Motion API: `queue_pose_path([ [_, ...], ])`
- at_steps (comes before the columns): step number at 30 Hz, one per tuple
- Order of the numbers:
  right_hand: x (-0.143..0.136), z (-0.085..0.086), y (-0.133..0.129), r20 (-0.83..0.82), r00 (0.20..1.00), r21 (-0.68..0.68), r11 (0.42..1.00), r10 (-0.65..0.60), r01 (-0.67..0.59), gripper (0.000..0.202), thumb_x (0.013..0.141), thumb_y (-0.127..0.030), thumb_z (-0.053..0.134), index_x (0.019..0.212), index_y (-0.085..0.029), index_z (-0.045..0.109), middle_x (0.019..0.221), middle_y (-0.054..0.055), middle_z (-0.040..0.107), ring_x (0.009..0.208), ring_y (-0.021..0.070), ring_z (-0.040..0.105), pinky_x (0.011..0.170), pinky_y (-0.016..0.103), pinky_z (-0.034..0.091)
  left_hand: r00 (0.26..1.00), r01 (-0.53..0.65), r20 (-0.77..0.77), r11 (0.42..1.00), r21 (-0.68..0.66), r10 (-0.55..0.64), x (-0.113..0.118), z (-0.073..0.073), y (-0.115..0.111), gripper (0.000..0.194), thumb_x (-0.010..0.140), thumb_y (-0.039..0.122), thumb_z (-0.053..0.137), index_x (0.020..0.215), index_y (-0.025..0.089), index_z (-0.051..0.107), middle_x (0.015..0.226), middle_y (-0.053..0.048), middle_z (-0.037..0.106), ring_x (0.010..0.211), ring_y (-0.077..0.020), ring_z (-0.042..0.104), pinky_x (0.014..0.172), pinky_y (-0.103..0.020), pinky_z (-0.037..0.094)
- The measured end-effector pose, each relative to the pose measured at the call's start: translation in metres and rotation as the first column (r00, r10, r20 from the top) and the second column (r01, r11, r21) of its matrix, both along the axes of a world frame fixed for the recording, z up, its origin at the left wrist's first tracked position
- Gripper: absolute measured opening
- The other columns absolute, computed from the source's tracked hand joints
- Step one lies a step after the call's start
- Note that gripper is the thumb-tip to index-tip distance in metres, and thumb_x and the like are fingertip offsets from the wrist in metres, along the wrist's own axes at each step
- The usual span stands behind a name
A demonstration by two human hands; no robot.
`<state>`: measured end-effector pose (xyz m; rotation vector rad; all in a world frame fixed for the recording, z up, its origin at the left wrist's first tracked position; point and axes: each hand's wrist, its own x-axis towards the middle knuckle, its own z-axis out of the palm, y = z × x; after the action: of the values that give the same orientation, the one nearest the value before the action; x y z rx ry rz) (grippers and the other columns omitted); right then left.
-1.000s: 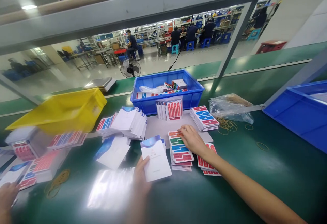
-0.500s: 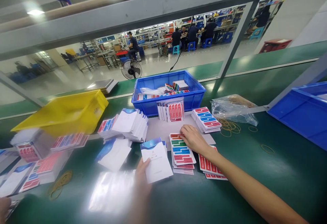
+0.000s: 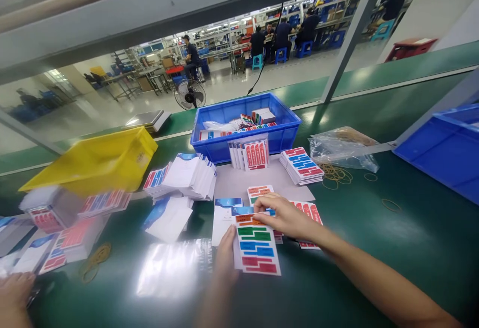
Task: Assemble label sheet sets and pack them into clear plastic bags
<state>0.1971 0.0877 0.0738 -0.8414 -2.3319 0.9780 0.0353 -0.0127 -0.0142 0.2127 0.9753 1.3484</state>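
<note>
Two hands meet over the green table [image 3: 374, 248]: the right hand [image 3: 286, 215] pinches the top edge of a multicoloured striped label sheet [image 3: 256, 248], half hiding the white booklet [image 3: 222, 215]; the blurred left hand [image 3: 226, 253] grips both from below.

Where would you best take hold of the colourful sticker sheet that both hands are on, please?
By its bare near-right corner, coming from the near side. The sticker sheet lies flat; the left hand covers its left edge and the right hand its far edge.
</note>
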Motion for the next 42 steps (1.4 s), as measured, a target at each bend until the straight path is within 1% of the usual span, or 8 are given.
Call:
queue_pose_path([
  [2,-0.011,-0.016,-0.004,0.025,0.997,0.149,0.986,-0.074,0.070,0.011,0.088,-0.026,0.057,0.078,-0.020,0.056,0.079,0.002,0.061,0.082,0.0195,0.055,0.081,0.035,0.041,0.999,0.048,0.015,0.999,0.020,-0.048,0.005,0.000,-0.002,0.042,0.085,0.044,0.059,0.114,0.014,0.059,0.108,-0.012,0.069,0.098,-0.0276,0.067,0.089,-0.042,0.053],
  [5,-0.012,-0.030,-0.004,-0.013,0.986,0.304,0.939,-0.166,0.162,0.006,0.087,-0.023,0.056,0.082,-0.020,0.055,0.085,0.004,0.063,0.087,0.0219,0.056,0.084,0.039,0.041,0.995,0.099,-0.005,0.993,0.058,-0.099,0.006,0.004,-0.004,0.041,0.084,0.032,0.064,0.121,0.017,0.055,0.109,-0.010,0.069,0.101,-0.0266,0.066,0.091,-0.042,0.052],
  [8,0.012,-0.033,0.001,-0.062,0.975,0.368,0.903,-0.214,0.222,0.010,0.088,-0.027,0.056,0.093,-0.019,0.054,0.096,0.008,0.063,0.096,0.0244,0.056,0.086,0.041,0.043,0.995,0.097,-0.011,0.995,0.039,-0.096,0.004,0.008,-0.005,0.048,0.082,0.028,0.067,0.126,0.019,0.051,0.108,-0.010,0.070,0.101,-0.0265,0.066,0.091,-0.042,0.053],
  [10,0.039,-0.034,0.006,-0.019,0.981,0.381,0.906,-0.194,0.186,0.022,0.086,-0.034,0.060,0.101,-0.019,0.054,0.105,0.011,0.062,0.104,0.0262,0.055,0.090,0.042,0.044,0.997,0.073,-0.025,0.997,-0.024,-0.073,0.001,0.010,-0.006,0.053,0.080,0.029,0.068,0.128,0.020,0.049,0.107,-0.010,0.070,0.098,-0.0272,0.067,0.088,-0.042,0.055],
  [14,0.095,-0.045,0.012,0.271,0.952,0.316,0.947,-0.141,0.051,0.052,0.076,-0.054,0.067,0.111,-0.019,0.053,0.133,0.016,0.048,0.131,0.0335,0.036,0.104,0.050,0.036,0.994,0.062,-0.081,0.992,-0.112,-0.071,-0.004,0.010,-0.006,0.060,0.077,0.031,0.071,0.131,0.022,0.046,0.108,-0.012,0.069,0.092,-0.0294,0.069,0.081,-0.044,0.058],
  [18,0.127,-0.062,0.010,0.483,0.870,0.173,0.985,-0.097,0.014,0.074,0.066,-0.069,0.066,0.114,-0.014,0.054,0.147,0.021,0.031,0.139,0.0391,0.021,0.110,0.054,0.025,0.984,0.087,-0.138,0.982,-0.166,-0.110,-0.004,0.008,-0.007,0.060,0.076,0.032,0.072,0.130,0.023,0.047,0.113,-0.012,0.067,0.092,-0.0299,0.069,0.079,-0.044,0.059],
  [29,0.122,-0.069,0.001,0.542,0.831,0.200,0.980,-0.128,0.020,0.054,0.071,-0.048,0.067,0.105,-0.009,0.055,0.138,0.027,0.041,0.136,0.0380,0.028,0.111,0.049,0.026,0.982,0.101,-0.146,0.983,-0.155,-0.123,-0.002,-0.001,-0.004,0.058,0.077,0.031,0.071,0.129,0.024,0.048,0.116,-0.011,0.066,0.095,-0.0279,0.068,0.079,-0.041,0.059],
  [42,0.130,-0.047,0.012,0.528,0.849,0.017,0.999,0.014,-0.027,0.052,0.073,-0.055,0.065,0.107,-0.015,0.059,0.144,0.022,0.038,0.137,0.0363,0.027,0.107,0.050,0.029,0.984,0.118,-0.114,0.981,-0.156,-0.136,-0.005,0.002,-0.005,0.058,0.076,0.033,0.072,0.129,0.022,0.048,0.108,-0.010,0.070,0.094,-0.0284,0.069,0.081,-0.042,0.059],
])
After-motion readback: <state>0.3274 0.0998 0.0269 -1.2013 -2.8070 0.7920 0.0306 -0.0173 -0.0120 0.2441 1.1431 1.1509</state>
